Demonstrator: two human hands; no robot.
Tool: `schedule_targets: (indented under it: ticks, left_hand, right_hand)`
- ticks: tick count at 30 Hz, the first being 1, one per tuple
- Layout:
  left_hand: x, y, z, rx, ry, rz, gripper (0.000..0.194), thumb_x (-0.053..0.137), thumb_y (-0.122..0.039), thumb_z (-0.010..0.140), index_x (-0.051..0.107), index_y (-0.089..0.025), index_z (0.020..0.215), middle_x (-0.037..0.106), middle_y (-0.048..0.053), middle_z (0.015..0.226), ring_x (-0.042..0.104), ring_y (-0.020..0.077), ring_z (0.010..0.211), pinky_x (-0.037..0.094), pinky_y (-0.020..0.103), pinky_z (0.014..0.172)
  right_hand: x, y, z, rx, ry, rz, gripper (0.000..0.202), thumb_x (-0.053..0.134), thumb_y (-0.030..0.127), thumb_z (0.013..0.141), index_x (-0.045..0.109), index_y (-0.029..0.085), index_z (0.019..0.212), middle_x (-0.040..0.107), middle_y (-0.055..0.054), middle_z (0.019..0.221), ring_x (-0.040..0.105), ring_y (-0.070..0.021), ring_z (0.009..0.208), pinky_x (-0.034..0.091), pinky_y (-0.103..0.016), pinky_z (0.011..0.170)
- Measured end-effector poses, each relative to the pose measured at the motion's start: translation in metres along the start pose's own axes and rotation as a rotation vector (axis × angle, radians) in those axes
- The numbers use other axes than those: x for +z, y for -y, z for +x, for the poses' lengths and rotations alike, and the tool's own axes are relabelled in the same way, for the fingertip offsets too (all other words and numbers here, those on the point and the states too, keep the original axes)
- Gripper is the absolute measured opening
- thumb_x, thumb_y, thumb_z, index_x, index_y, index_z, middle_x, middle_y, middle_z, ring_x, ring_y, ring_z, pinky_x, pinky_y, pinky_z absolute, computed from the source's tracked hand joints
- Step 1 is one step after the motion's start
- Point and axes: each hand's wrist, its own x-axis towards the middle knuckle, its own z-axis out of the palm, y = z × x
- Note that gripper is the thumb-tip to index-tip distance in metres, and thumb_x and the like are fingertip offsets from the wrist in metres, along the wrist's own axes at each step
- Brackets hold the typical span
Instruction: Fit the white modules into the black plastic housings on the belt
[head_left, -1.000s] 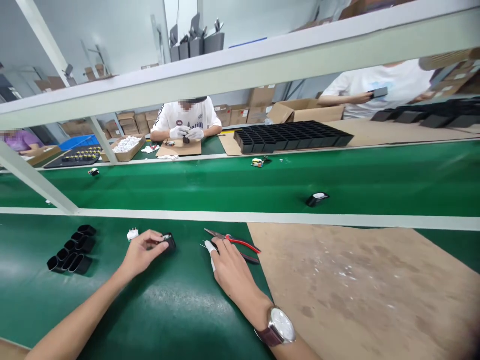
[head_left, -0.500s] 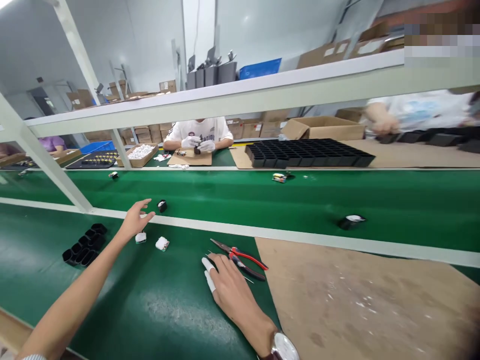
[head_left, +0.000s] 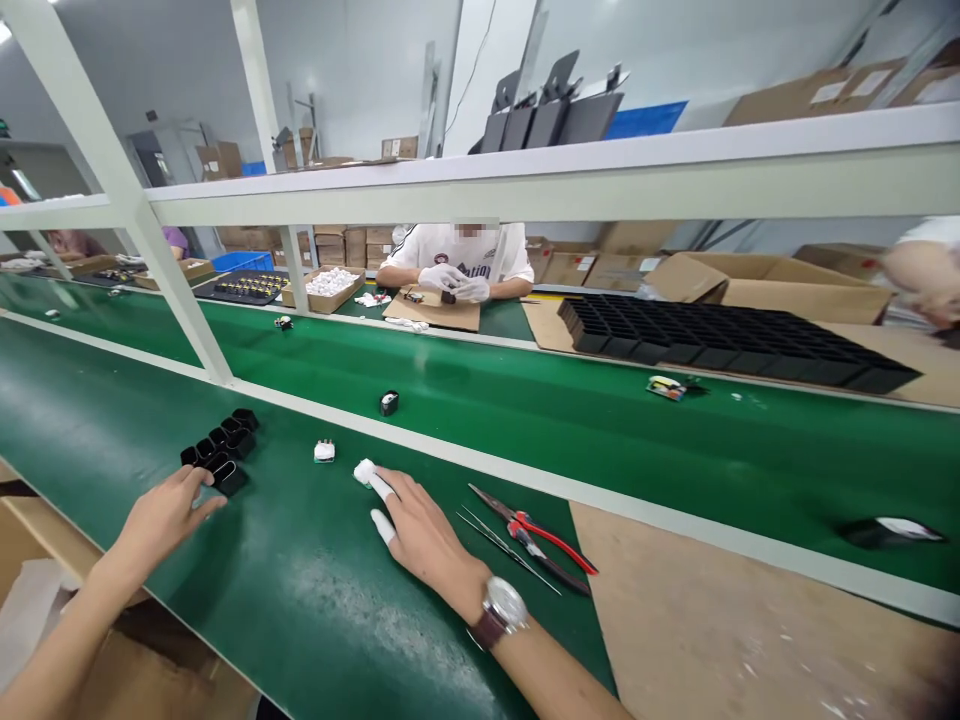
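Observation:
My left hand [head_left: 169, 512] is at the near edge of a cluster of black cups [head_left: 225, 440], thumb apart from the fingers; its fingertips overlap the nearest cup, and no grip is visible. My right hand [head_left: 420, 525] wears white covers on two fingers. Its fingers are spread, and one fingertip touches a small white-topped piece [head_left: 364, 472]. A second white-topped piece [head_left: 324, 451] lies between the hands. Right of my right hand are red-handled pliers [head_left: 534, 540] and thin metal tweezers [head_left: 510, 552].
Behind a white rail [head_left: 420, 437] runs a green belt [head_left: 480, 390] with a black cup holding white material [head_left: 388, 403]. Brown cardboard [head_left: 712, 610] lies at right. Across sits a person in white gloves [head_left: 454, 280], beside a black cup grid [head_left: 720, 340].
My left hand has moved from near the rail back to the black cups. My right hand has left the pliers and reached the white-topped piece. The view has shifted.

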Motion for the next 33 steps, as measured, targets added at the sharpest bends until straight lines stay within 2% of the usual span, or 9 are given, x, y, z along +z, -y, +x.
schedule_targets:
  ticks: [5,9,12,15,18,20,23,29,33]
  left_hand:
    - [0.000,-0.011,-0.001,-0.010,-0.024,0.060,0.039,0.046,-0.044,0.102,0.063,-0.018,0.125,0.068,0.011,0.110,0.071,0.0277,0.086,0.046,0.031,0.059]
    - [0.002,-0.006,-0.001,0.082,-0.111,0.045,0.037,0.044,-0.043,0.104,0.070,-0.020,0.117,0.064,0.009,0.099,0.066,0.0238,0.073,0.044,0.030,0.054]
    - [0.006,-0.015,0.001,0.257,-0.167,-0.094,0.039,0.045,-0.046,0.105,0.073,-0.020,0.100,0.061,0.009,0.098,0.064,0.0236,0.075,0.047,0.031,0.057]
    - [0.008,-0.052,0.004,0.461,-0.165,-0.341,0.032,0.054,-0.045,0.103,0.069,-0.020,0.089,0.062,0.012,0.115,0.067,0.0275,0.101,0.057,0.037,0.080]
    - [0.011,-0.112,0.010,0.623,-0.063,-0.569,0.023,0.058,-0.034,0.101,0.061,-0.020,0.083,0.058,0.012,0.141,0.063,0.0271,0.126,0.054,0.039,0.102]
    - [0.017,-0.151,0.018,0.710,0.021,-0.691,0.021,0.059,-0.028,0.100,0.056,-0.021,0.081,0.060,0.012,0.143,0.065,0.0247,0.127,0.054,0.037,0.103]
    - [0.031,-0.193,0.033,0.781,0.069,-0.812,0.029,0.063,-0.027,0.097,0.047,-0.021,0.074,0.066,0.013,0.135,0.069,0.0239,0.121,0.056,0.036,0.099]
    - [0.054,-0.209,0.045,0.801,0.073,-0.884,0.037,0.083,-0.045,0.088,0.055,-0.021,0.094,0.066,0.013,0.129,0.068,0.0258,0.117,0.057,0.038,0.095]
    - [0.060,-0.202,0.040,0.746,0.078,-0.933,0.079,0.095,-0.048,0.073,0.050,-0.025,0.134,0.060,0.014,0.136,0.066,0.0284,0.118,0.059,0.044,0.097]
  right_hand:
    - [0.015,-0.008,0.030,0.010,0.092,-0.045,0.045,0.057,0.005,0.095,0.058,0.015,0.139,0.057,-0.014,0.150,0.056,-0.0295,0.133,0.054,-0.046,0.108]
    - [0.004,-0.007,0.001,0.082,0.106,-0.112,0.022,0.056,0.015,0.102,0.066,0.014,0.121,0.065,-0.018,0.127,0.063,-0.0331,0.109,0.057,-0.052,0.095]
    - [-0.009,-0.005,-0.033,0.152,0.118,-0.155,0.023,0.060,0.025,0.103,0.064,0.016,0.124,0.066,-0.015,0.113,0.063,-0.0347,0.101,0.056,-0.055,0.091]
    - [-0.019,-0.004,-0.056,0.204,0.092,-0.128,0.044,0.061,0.030,0.104,0.051,0.018,0.145,0.066,-0.014,0.120,0.063,-0.0343,0.107,0.056,-0.055,0.097]
    - [-0.022,-0.002,-0.062,0.187,0.086,-0.048,0.059,0.064,0.032,0.104,0.039,0.018,0.156,0.055,-0.017,0.147,0.055,-0.0355,0.127,0.052,-0.056,0.106]
    - [-0.022,0.001,-0.060,0.166,0.102,-0.024,0.055,0.063,0.028,0.104,0.042,0.020,0.154,0.050,-0.016,0.156,0.049,-0.0365,0.137,0.050,-0.058,0.109]
    - [-0.026,0.004,-0.060,0.159,0.087,0.003,0.037,0.057,0.016,0.104,0.056,0.021,0.141,0.061,-0.014,0.142,0.055,-0.0337,0.129,0.053,-0.056,0.104]
    - [-0.037,0.003,-0.080,0.188,-0.027,0.032,0.042,0.056,0.012,0.102,0.052,0.019,0.143,0.065,-0.014,0.123,0.062,-0.0315,0.112,0.059,-0.052,0.094]
    - [-0.037,-0.001,-0.084,0.168,-0.020,0.072,0.053,0.057,0.007,0.097,0.048,0.023,0.147,0.063,-0.012,0.131,0.059,-0.0323,0.121,0.057,-0.054,0.102]
